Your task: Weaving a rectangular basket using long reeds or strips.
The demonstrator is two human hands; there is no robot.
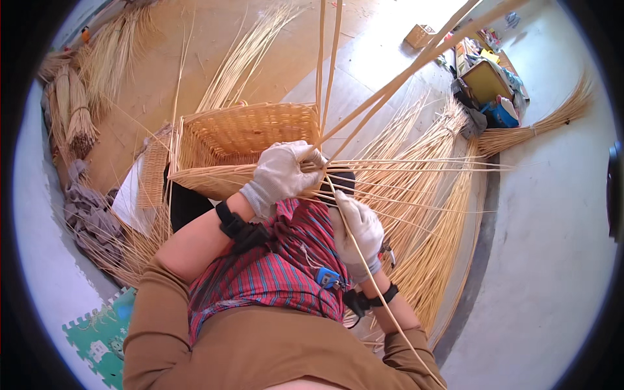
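Observation:
A rectangular woven wicker basket (pixel 253 127) rests tilted at my lap, its mouth facing up. My left hand (pixel 284 170), in a pale work glove, is closed on the basket's near right corner, thumb and fingers pinched where the canes meet. Loose cane stakes (pixel 409 166) fan out from that corner to the right, and thicker canes (pixel 390 88) rise away from it. Just below the corner is my gloved right hand (pixel 359 235), fingers curled at a long thin cane strand (pixel 361 255). That strand runs from the corner down past my right forearm. The right fingertips are partly hidden.
Bundles of cane (pixel 429 240) lie on the floor to the right, with others (pixel 78 110) at the far left. A cardboard box (pixel 420 36) stands far off. A grey cloth (pixel 94 218) and a green foam mat (pixel 97 338) are at left. A wall bounds the right side.

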